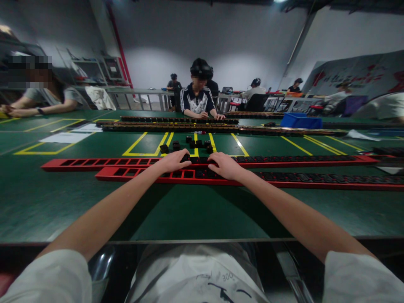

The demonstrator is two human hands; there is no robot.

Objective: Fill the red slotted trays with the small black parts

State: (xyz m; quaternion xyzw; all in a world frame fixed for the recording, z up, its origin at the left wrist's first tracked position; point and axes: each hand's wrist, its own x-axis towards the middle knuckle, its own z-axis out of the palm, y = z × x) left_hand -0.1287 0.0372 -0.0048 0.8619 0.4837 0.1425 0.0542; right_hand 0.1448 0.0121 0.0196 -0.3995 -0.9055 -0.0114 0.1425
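Two long red slotted trays lie across the green table in front of me, a far tray (75, 162) and a near tray (104, 174). Black square parts (303, 176) fill their slots toward the right, while the left-end slots show bare openings. My left hand (176, 161) is over the far tray, its fingers closed around a small black block (185, 158). At the filled part of the trays, my right hand (226, 166) has its fingers bent and pressed together; what is in them is hidden. Several loose black blocks (193, 144) lie just beyond my hands.
Long dark strips (176, 125) lie across the table farther back, with a blue bin (301, 120) at right. Yellow tape (139, 143) marks the table, and white paper (67, 137) lies at left. A person (198, 94) works opposite; another person (47, 94) sits at left.
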